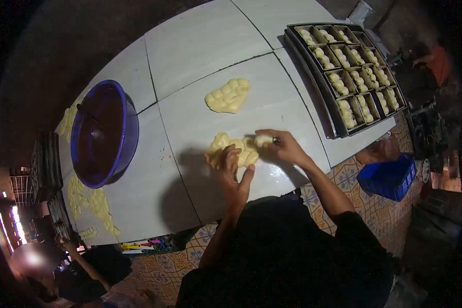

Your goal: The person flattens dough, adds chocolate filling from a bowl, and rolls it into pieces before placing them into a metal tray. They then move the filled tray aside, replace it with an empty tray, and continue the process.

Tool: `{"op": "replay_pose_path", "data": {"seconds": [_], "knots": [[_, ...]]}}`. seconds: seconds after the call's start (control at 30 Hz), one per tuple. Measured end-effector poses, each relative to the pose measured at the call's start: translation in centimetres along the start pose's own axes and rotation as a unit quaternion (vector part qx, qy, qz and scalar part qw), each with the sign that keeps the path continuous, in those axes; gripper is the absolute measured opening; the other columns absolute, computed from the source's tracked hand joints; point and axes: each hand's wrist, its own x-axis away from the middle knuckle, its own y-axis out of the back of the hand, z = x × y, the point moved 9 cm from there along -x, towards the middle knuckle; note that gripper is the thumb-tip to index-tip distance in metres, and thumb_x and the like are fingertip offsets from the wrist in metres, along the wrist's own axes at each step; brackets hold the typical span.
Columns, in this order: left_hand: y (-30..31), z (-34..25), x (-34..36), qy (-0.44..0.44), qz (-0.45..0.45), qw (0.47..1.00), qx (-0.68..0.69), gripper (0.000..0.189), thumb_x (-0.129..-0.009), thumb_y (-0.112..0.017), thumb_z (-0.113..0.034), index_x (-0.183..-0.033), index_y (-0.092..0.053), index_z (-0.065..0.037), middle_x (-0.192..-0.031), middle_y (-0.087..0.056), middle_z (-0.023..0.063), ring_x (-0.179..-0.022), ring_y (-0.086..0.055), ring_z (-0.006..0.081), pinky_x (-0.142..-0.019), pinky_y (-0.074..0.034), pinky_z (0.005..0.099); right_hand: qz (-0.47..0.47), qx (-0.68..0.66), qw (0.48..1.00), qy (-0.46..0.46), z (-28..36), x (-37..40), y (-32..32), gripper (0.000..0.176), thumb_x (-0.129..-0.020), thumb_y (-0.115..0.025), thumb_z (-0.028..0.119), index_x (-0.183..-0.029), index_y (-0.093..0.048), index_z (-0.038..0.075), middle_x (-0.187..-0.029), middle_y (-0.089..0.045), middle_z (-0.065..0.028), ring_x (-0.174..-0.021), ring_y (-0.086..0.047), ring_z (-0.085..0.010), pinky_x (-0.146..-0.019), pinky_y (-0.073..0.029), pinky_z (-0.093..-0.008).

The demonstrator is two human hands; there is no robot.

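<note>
A lumpy piece of pale yellow dough [248, 157] lies on the tiled table in front of me. My left hand [233, 177] rests over its near side, fingers curved onto it and thumb spread to the right. Just right of that piece, my right hand [288, 149] pinches a small dough ball [263, 140] between thumb and fingers. Whether the ball still joins the larger piece is hard to make out. Farther up the table sits a second, flattened piece of dough [229, 96] with a bumpy surface, touched by neither hand.
At the left stands a purple basin [123, 154] with dark contents. More dough [93, 205] lies beside it along the table edge. A rack of metal tins [339, 115] holding dough balls is at upper right. A blue crate [390, 179] sits on the floor. Another person [95, 272] is at lower left.
</note>
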Motion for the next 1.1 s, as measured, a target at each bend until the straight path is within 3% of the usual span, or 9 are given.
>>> {"op": "replay_pose_path", "data": {"seconds": [0.1, 0.2, 0.43, 0.6, 0.7, 0.87, 0.97, 1.07, 1.1], "knots": [[1.3, -1.9, -1.8, -0.073, -0.003, 0.976, -0.207, 0.030, -0.078, -0.058, 0.010, -0.107, -0.058, -0.001, -0.111, -0.055, 0.0093, -0.107, -0.055, 0.0209, -0.095, -0.045, 0.0333, -0.013, 0.006, 0.996, -0.093, -5.3, -4.0, 2.2, 0.041, -0.079, -0.048, -0.002, -0.119, -0.059, 0.001, -0.110, -0.064, -0.0136, -0.096, -0.062, -0.0198, -0.084, -0.049, -0.0302], [3.3, 1.9, -1.3, 0.061, -0.043, 0.995, -0.068, 0.019, -0.079, -0.056, 0.008, -0.095, -0.062, -0.001, -0.109, -0.057, 0.0098, -0.105, -0.055, 0.0220, -0.094, -0.045, 0.0337, 0.039, -0.063, 0.977, -0.198, -7.7, -3.9, 1.7, 0.041, -0.074, -0.048, -0.003, -0.114, -0.060, -0.001, -0.101, -0.066, -0.0158, -0.092, -0.064, -0.0231, -0.081, -0.051, -0.0310], [1.7, 1.7, -0.6, 0.021, 0.036, 0.988, -0.147, 0.033, -0.082, -0.057, 0.001, -0.115, -0.054, -0.002, -0.119, -0.055, 0.0167, -0.119, -0.049, 0.0321, -0.100, -0.040, 0.0407, -0.018, 0.277, 0.957, 0.082, -1.8, -4.5, 2.1, 0.037, -0.071, -0.060, 0.002, -0.108, -0.060, -0.003, -0.107, -0.062, -0.0208, -0.095, -0.060, -0.0378, -0.084, -0.048, -0.0421], [-2.1, 5.0, -0.8, -0.001, 0.087, 0.928, -0.363, 0.086, -0.082, -0.064, -0.012, -0.142, -0.005, 0.009, -0.140, -0.038, 0.0257, -0.133, -0.033, 0.0383, -0.109, -0.020, 0.0520, 0.038, 0.406, 0.894, 0.184, 1.0, -2.6, -4.9, 0.037, -0.071, -0.066, 0.011, -0.108, -0.062, 0.006, -0.101, -0.062, -0.0141, -0.104, -0.057, -0.0288, -0.090, -0.041, -0.0506], [-2.9, 6.4, -0.7, -0.002, 0.133, 0.863, -0.487, 0.091, -0.082, -0.067, -0.021, -0.142, -0.006, 0.009, -0.146, -0.028, 0.0246, -0.139, -0.023, 0.0343, -0.110, -0.013, 0.0565, 0.157, 0.252, 0.954, 0.043, -1.6, -2.9, -6.5, 0.032, -0.069, -0.069, 0.004, -0.100, -0.061, 0.001, -0.097, -0.062, -0.0158, -0.093, -0.060, -0.0340, -0.082, -0.048, -0.0437], [-2.9, 6.9, -1.1, 0.034, 0.175, 0.863, -0.472, 0.091, -0.079, -0.071, -0.028, -0.143, -0.016, 0.007, -0.147, -0.025, 0.0243, -0.140, -0.018, 0.0354, -0.110, -0.013, 0.0573, -0.067, -0.071, 0.995, -0.004, 5.0, -0.5, 2.0, 0.024, -0.074, -0.072, 0.004, -0.094, -0.060, -0.001, -0.100, -0.059, -0.0098, -0.097, -0.059, -0.0165, -0.089, -0.047, -0.0316], [-1.7, 0.6, -1.0, -0.027, 0.094, 0.982, -0.160, 0.073, -0.085, -0.067, -0.022, -0.141, -0.028, 0.005, -0.146, -0.032, 0.0214, -0.137, -0.028, 0.0305, -0.110, -0.024, 0.0447, -0.114, -0.212, 0.962, 0.132, 9.1, 0.3, 4.8, 0.030, -0.076, -0.070, 0.002, -0.104, -0.059, 0.000, -0.115, -0.052, -0.0109, -0.105, -0.054, -0.0172, -0.093, -0.045, -0.0312], [-1.6, -4.9, -1.5, -0.008, 0.057, 0.985, 0.160, 0.061, -0.089, -0.063, -0.016, -0.139, -0.034, 0.004, -0.144, -0.037, 0.0175, -0.132, -0.035, 0.0245, -0.108, -0.028, 0.0358, -0.099, -0.230, 0.962, 0.109, 8.6, 0.8, 1.8, 0.041, -0.078, -0.069, 0.001, -0.117, -0.056, -0.001, -0.116, -0.050, -0.0100, -0.108, -0.052, -0.0168, -0.092, -0.045, -0.0286], [-1.3, -5.2, -1.7, 0.003, 0.070, 0.995, 0.074, 0.055, -0.091, -0.060, -0.014, -0.138, -0.037, 0.003, -0.139, -0.042, 0.0160, -0.128, -0.039, 0.0208, -0.105, -0.033, 0.0329, -0.119, -0.224, 0.964, 0.084, 8.9, 0.9, 0.3, 0.039, -0.078, -0.068, 0.002, -0.115, -0.057, -0.002, -0.114, -0.051, -0.0094, -0.106, -0.053, -0.0167, -0.090, -0.046, -0.0281]]}}
